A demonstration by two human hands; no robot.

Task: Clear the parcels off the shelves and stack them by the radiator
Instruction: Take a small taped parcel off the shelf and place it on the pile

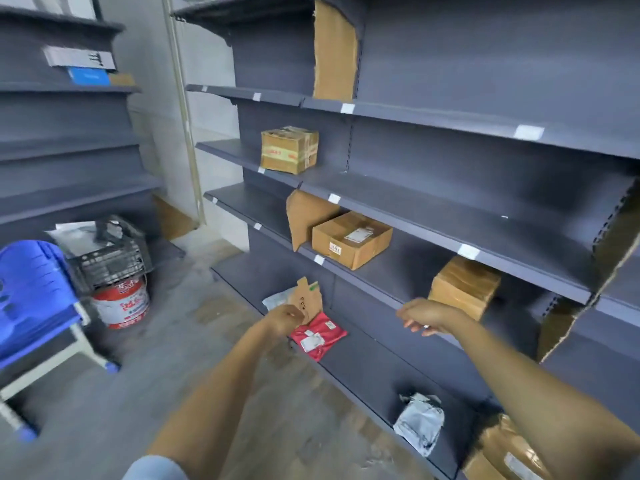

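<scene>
Both bare arms reach forward over a worn grey floor [145, 386]. The left hand [285, 318] is at the bottom shelf [363, 372], fingers curled, touching a cardboard flap [308, 296]; whether its grip has hold of the flap cannot be told. The right hand [420, 315] hangs loosely curled with nothing in it, near a brown paper-wrapped block [464, 285].

On the bottom shelf lie a crumpled silver bag [420, 424], a glossy red mailer [320, 336] with white labels and, behind the flap, a pale bag [277, 299]. A brown taped parcel [502, 452] sits at the lower right.

One shelf up rests a flat labelled carton [351, 239]; higher still, a small taped box [289, 149]. The shelving is matt dark-grey metal with white edge tags.

To the left stand a blue chair [31, 289], a black crate [110, 261] on a red-and-white bucket [121, 303], and a second shelving unit [69, 168].
</scene>
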